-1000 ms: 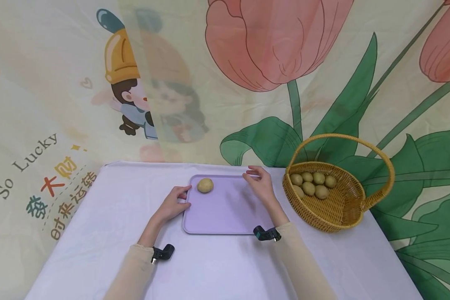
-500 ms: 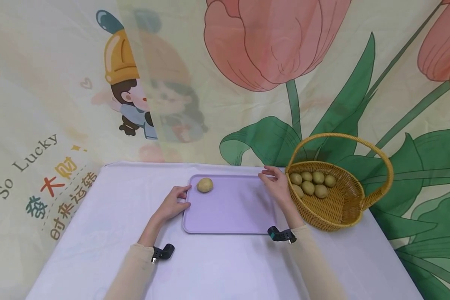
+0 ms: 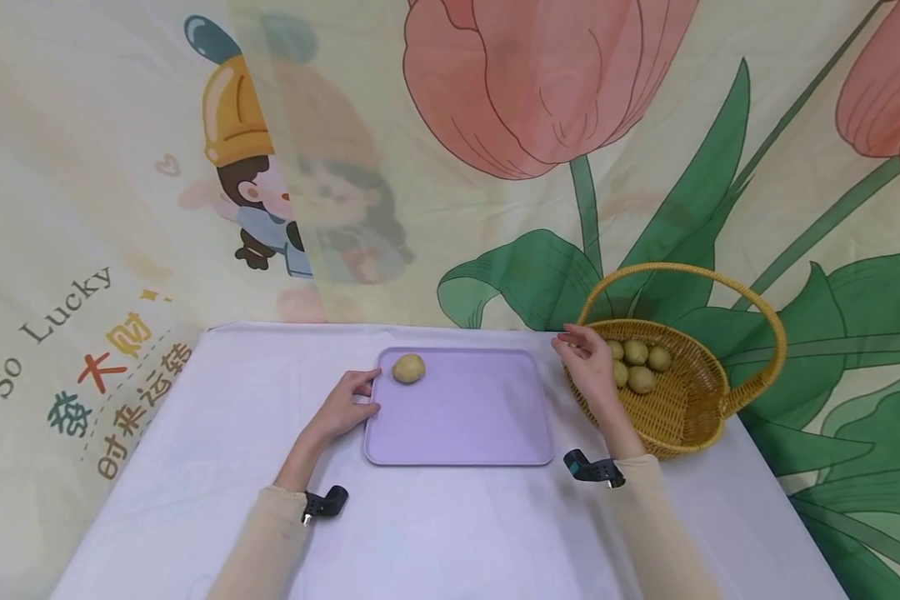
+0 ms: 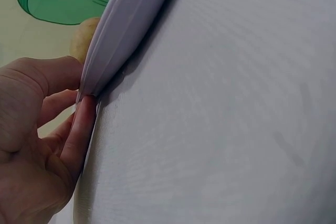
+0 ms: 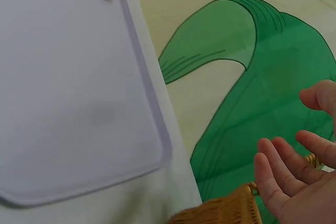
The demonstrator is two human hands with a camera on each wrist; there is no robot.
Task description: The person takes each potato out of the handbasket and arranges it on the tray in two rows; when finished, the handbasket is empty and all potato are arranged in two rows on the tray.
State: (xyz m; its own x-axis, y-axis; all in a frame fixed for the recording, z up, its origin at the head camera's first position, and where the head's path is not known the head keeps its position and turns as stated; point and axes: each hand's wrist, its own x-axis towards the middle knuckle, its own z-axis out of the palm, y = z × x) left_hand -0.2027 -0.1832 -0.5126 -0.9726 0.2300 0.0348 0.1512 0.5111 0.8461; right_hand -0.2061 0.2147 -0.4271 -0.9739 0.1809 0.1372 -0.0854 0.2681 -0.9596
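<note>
In the head view a light purple tray [image 3: 457, 421] lies on the table, with one potato [image 3: 408, 368] near its far left corner. My left hand [image 3: 342, 406] pinches the tray's left rim between thumb and fingers; the left wrist view shows a finger [image 4: 80, 135] against the rim's underside. My right hand [image 3: 591, 364] hangs over the left rim of a wicker basket [image 3: 678, 421]. Its fingers are loosely bent with nothing between them, as the right wrist view also shows. Several potatoes [image 3: 641, 380] lie in the basket, some hidden behind the right hand.
A white cloth [image 3: 435, 533] covers the table. The basket's tall arched handle [image 3: 768, 317] rises above its right side. Behind the table hangs a printed curtain [image 3: 510, 275] with tulips and a cartoon figure.
My right hand has moved right, from above the tray's far right part to the basket's left rim. The left hand stays at the tray's left edge, and the potato on the tray has not moved.
</note>
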